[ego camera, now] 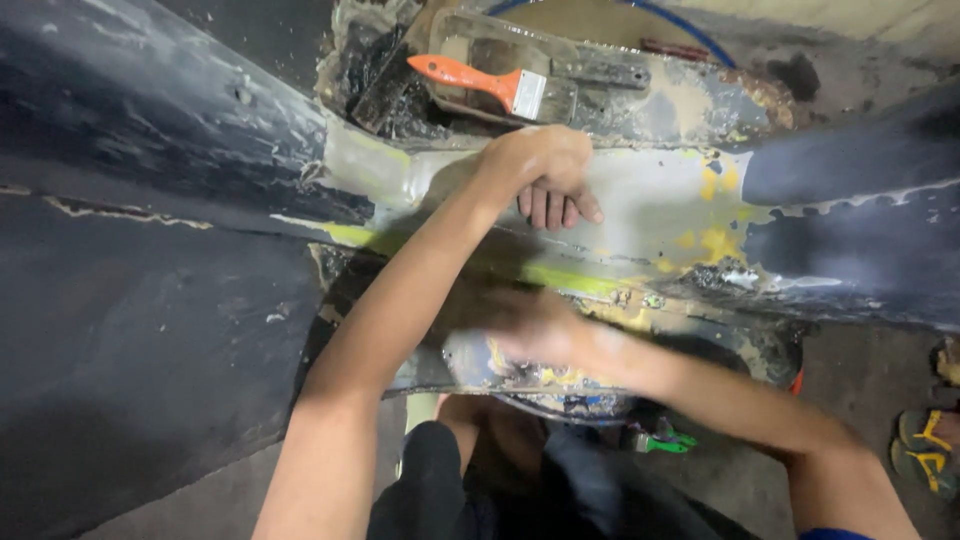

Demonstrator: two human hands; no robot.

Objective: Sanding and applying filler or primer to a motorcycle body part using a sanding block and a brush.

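My left hand (545, 172) rests flat, fingers curled down, on a pale grey sanded patch with yellow filler spots (660, 215) on a dark blue-black body panel (150, 150). My right hand (535, 325) is blurred with motion over the lower edge of the patch; whether it holds anything cannot be told. A paintbrush with an orange handle (490, 82) lies beyond my left hand on a dirty board, untouched.
A dirty mixing board with a second, dark-handled brush (590, 68) lies at the top. A blue hose (690, 30) curves behind it. A sandal (925, 450) lies on the concrete floor at the right. A green object (660, 440) lies under the panel.
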